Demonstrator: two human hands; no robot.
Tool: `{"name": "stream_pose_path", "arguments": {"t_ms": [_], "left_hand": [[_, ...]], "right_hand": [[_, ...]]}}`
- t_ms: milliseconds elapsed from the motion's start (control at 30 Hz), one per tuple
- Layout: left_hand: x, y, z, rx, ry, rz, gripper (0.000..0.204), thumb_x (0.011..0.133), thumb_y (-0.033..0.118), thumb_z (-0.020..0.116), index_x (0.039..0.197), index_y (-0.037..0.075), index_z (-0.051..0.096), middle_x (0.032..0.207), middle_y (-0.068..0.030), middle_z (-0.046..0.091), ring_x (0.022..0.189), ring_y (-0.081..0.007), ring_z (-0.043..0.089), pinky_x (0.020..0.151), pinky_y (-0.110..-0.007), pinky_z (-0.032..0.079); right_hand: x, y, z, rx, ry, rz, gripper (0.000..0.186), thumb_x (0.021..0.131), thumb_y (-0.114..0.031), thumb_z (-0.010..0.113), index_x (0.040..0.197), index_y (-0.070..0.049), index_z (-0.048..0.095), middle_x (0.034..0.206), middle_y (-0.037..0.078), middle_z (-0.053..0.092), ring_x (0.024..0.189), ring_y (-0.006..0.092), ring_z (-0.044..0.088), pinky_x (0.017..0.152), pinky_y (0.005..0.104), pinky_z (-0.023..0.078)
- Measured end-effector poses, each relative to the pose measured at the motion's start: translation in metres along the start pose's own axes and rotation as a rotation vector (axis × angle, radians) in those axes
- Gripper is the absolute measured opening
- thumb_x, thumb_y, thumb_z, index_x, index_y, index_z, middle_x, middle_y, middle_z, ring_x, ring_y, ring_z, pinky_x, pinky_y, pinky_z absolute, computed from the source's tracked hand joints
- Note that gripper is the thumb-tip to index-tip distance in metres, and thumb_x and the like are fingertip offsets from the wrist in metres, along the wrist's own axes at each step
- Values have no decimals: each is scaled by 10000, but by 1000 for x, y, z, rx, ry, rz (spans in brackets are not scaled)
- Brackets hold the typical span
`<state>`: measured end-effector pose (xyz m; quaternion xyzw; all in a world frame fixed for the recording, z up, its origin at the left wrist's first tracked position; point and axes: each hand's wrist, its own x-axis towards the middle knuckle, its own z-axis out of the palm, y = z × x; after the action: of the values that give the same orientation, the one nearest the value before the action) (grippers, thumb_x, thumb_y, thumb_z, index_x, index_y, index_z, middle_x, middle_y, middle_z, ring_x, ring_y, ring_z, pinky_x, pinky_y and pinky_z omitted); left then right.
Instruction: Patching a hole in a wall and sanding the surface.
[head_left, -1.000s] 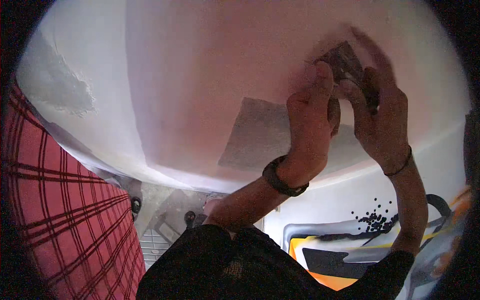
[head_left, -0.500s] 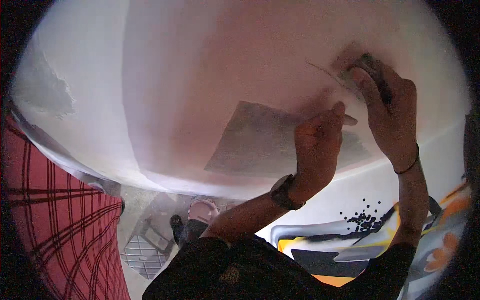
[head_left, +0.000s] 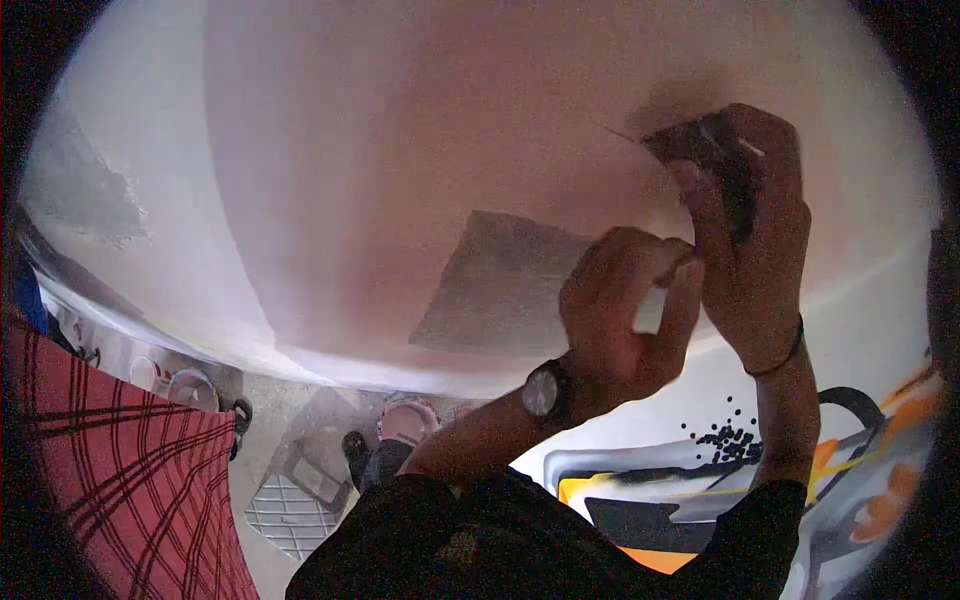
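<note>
My right hand (head_left: 755, 240) is raised against a white wall (head_left: 420, 130) and is closed around a dark flat tool (head_left: 700, 145), whose edge touches the surface at the upper right. My left hand (head_left: 620, 310), with a dark wristwatch (head_left: 545, 390), hangs just below and left of it. Its fingers are curled around a small pale flat piece (head_left: 650, 312); I cannot tell what it is. A grey rough patch (head_left: 500, 280) on the wall lies directly left of my left hand. Both forearms in black sleeves rise from the bottom edge.
A second grey patch (head_left: 80, 190) marks the wall at far left. Red plaid cloth (head_left: 120, 480) fills the lower left. Far below are a grid mat (head_left: 290, 510) and a pink shoe (head_left: 405, 420). An orange, black and grey painted shape (head_left: 700, 490) with black dots sits lower right.
My left hand has dropped away from the right hand and now sits lower beside the grey patch. My right hand stays high on the wall with the dark tool.
</note>
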<state>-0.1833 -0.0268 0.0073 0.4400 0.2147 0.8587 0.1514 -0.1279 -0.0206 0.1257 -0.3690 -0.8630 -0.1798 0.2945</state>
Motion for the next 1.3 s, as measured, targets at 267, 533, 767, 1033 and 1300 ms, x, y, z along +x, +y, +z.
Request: {"name": "stream_pose_path", "arguments": {"t_ms": [267, 533, 767, 1033, 1300], "left_hand": [[-12, -37, -15, 365, -129, 435, 560, 817, 134, 553, 1335, -30, 419, 1409, -219, 349, 1334, -383, 305, 1080, -535, 228], [10, -35, -14, 612, -272, 446, 588, 831, 202, 502, 1367, -8, 385, 1450, -192, 299, 1337, -346, 312, 1092, -541, 189], [13, -41, -22, 760, -252, 528, 534, 891, 260, 504, 1348, -2, 412, 1420, -178, 356, 1312, -337, 355, 1090, -505, 223], [42, -9, -22, 575, -422, 828, 385, 840, 144, 500, 1169, -37, 584, 1254, -184, 538, 1193, -330, 505, 1011, -455, 407], [44, -24, -20, 670, -187, 939, 430, 759, 143, 542, 1141, -47, 597, 1235, -206, 551, 1188, -342, 510, 1009, -463, 414]], "right_hand": [[-8, 4, 8, 150, -74, -144, 424, 853, 72, 537, 1230, -4, 359, 1226, 184, 393, 1075, 283, 519, 902, 339, 476], [-8, -1, -18, 72, -171, -92, 416, 848, 108, 495, 1239, -2, 404, 1193, 140, 466, 1071, 231, 550, 842, 315, 494], [-29, 15, -23, 497, -233, 292, 375, 846, 87, 537, 1195, -33, 468, 1164, 112, 543, 991, 187, 601, 740, 261, 541], [-32, 34, -4, 564, -7, 16, 459, 842, 68, 512, 1262, -46, 369, 1256, 111, 461, 1091, 214, 555, 761, 267, 541], [-44, 20, -3, 747, -18, 245, 659, 786, 79, 571, 1361, -49, 274, 1231, 142, 505, 1106, 209, 523, 889, 324, 451]]}}
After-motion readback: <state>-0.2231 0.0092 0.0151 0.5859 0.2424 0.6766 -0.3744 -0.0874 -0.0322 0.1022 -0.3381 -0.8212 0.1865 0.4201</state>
